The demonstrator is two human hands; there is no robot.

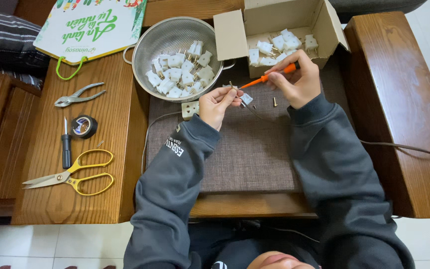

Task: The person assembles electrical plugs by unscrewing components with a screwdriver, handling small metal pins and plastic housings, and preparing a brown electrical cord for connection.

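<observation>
An open brown cardboard box (pixel 274 20) sits top centre; a white-and-green paper bag (pixel 93 27) lies top left.

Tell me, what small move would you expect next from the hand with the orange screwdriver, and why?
Probably the right hand eases the orange screwdriver tip a little further toward the small white plug part pinched by the left hand. The tip already points at that part, and a loose screw lies on the grey mat just beside it.
</observation>
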